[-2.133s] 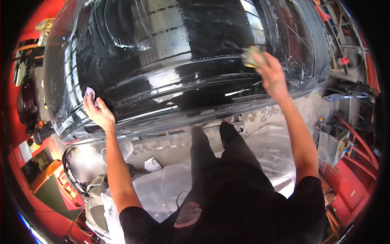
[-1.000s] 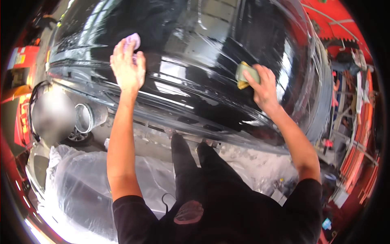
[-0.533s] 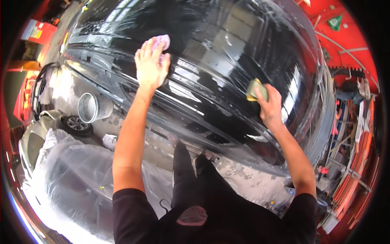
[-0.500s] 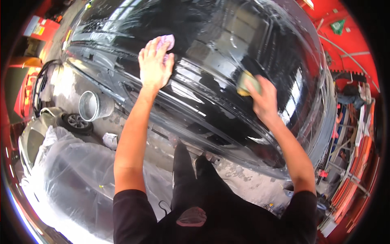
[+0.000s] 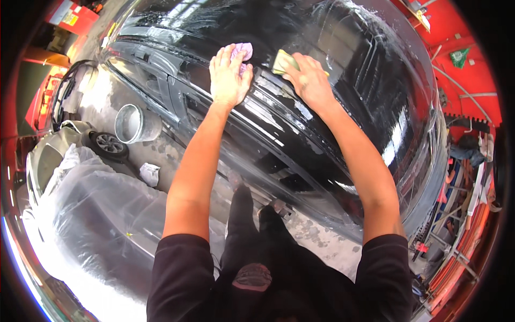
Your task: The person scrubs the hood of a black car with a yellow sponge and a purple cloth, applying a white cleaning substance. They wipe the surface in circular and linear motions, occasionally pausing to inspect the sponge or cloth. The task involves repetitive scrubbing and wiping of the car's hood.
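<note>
Standing at the bottom centre of the frame: black trousers [image 5: 257, 236] and black sleeves, both bare forearms running up toward the middle top.

Left hand [image 5: 229, 75] sits upper centre, palm down, fingers spread flat and pressed on a pink cloth [image 5: 244, 52]. Cloth is pinned under the fingers against the car, not gripped in a fist; only its top edge pokes out past the fingertips.

Right hand [image 5: 310, 80] is just right of the left one, near but not touching. Fingers curl over a yellow-green sponge [image 5: 283, 61] and press it on the same surface. Sponge shows at the hand's upper-left edge; the rest is hidden under the palm.

Both cloth and sponge lie on the black car body [image 5: 332, 134], which fills the centre and upper right of the frame. Paint is glossy and wet, with water streaks and bright reflections. Cannot tell which panel because of the lens bend.

Lower left: clear plastic sheet [image 5: 102, 214] draped over a bulky shape.

Left middle: grey bucket [image 5: 133, 123] on the wet concrete floor, a small wheel [image 5: 109, 145] just below-left of it, a crumpled white rag [image 5: 149, 173] lower right of the bucket.

Right edge: red wall [image 5: 472, 75] with tools and hoses hanging, too small to tell apart.
</note>
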The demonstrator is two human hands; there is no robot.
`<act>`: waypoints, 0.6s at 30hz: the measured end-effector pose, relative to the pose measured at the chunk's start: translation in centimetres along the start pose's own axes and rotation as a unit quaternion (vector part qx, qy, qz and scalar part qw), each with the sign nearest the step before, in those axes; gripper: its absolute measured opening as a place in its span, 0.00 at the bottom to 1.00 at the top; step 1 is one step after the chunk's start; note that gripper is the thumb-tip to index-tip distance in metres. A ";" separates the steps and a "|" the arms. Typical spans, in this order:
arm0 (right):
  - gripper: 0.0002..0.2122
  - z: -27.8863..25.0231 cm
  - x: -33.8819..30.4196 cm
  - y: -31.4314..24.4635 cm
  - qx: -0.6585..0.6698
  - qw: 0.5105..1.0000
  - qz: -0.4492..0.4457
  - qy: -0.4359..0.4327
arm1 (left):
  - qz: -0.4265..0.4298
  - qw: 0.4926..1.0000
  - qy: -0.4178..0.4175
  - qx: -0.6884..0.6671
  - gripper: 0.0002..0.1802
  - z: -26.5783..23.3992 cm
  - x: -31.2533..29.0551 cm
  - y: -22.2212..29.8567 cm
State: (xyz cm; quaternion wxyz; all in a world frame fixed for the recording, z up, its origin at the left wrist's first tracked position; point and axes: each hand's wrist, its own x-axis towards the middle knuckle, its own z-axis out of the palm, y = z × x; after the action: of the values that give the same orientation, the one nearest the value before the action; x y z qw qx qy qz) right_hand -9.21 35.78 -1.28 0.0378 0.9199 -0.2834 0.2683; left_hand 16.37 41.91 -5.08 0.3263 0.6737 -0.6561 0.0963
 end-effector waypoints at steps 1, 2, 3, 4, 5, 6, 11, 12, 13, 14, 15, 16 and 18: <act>0.20 -1.1 -2.7 0.0 -0.006 1.000 0.005 0.005 | 0.001 1.000 -0.001 -0.001 0.26 -0.2 -0.2 -0.3; 0.20 -2.1 -5.4 0.2 -0.011 1.000 0.005 0.012 | -0.008 1.000 -0.006 0.003 0.26 -0.5 -0.7 -0.8; 0.21 -4.2 -9.1 1.1 -0.016 1.000 0.020 -0.005 | -0.013 1.000 -0.007 0.001 0.25 -0.7 -0.8 -1.1; 0.23 -7.1 -13.6 1.9 -0.024 0.999 0.037 -0.027 | -0.019 1.000 -0.009 -0.008 0.25 -0.7 -1.1 -0.9; 0.24 -9.8 -18.0 1.8 -0.031 0.996 0.069 -0.047 | -0.023 1.000 -0.006 -0.010 0.25 -0.8 -1.3 -0.7; 0.25 -11.2 -20.3 2.1 -0.036 0.992 0.099 -0.065 | -0.029 1.000 -0.001 -0.009 0.25 -0.9 -1.3 -0.4; 0.30 -3.5 -7.4 1.3 -0.031 0.999 -0.005 0.006 | -0.056 0.998 0.018 -0.004 0.23 0.0 -1.0 0.4; 0.28 -1.3 -2.6 0.2 -0.010 0.999 -0.034 0.010 | -0.063 0.997 0.038 0.003 0.23 0.0 -1.1 0.2; 0.26 1.1 0.7 0.1 -0.020 0.998 -0.052 0.026 | -0.069 0.996 0.052 0.003 0.22 0.4 -0.6 0.2; 0.25 2.8 3.0 -0.3 0.002 1.000 -0.019 0.018 | -0.074 0.995 0.060 0.004 0.22 0.8 -0.5 0.7; 0.23 3.8 5.4 -0.8 -0.002 0.999 -0.024 0.025 | -0.087 0.993 0.076 0.002 0.22 0.6 -0.6 0.3; 0.23 3.1 5.0 -1.1 0.008 0.999 -0.027 0.017 | -0.099 0.991 0.091 -0.002 0.22 0.5 -0.8 -0.1; 0.23 0.6 1.5 -1.1 0.025 0.999 -0.038 -0.003 | -0.134 0.982 0.123 -0.043 0.22 0.1 -1.1 -1.3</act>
State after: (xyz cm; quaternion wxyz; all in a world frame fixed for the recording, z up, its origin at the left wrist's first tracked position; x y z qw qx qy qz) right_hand -7.26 35.83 -0.90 0.0239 0.9316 -0.2417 0.2706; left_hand 17.48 42.64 -6.20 0.4430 0.7238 -0.5184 0.1054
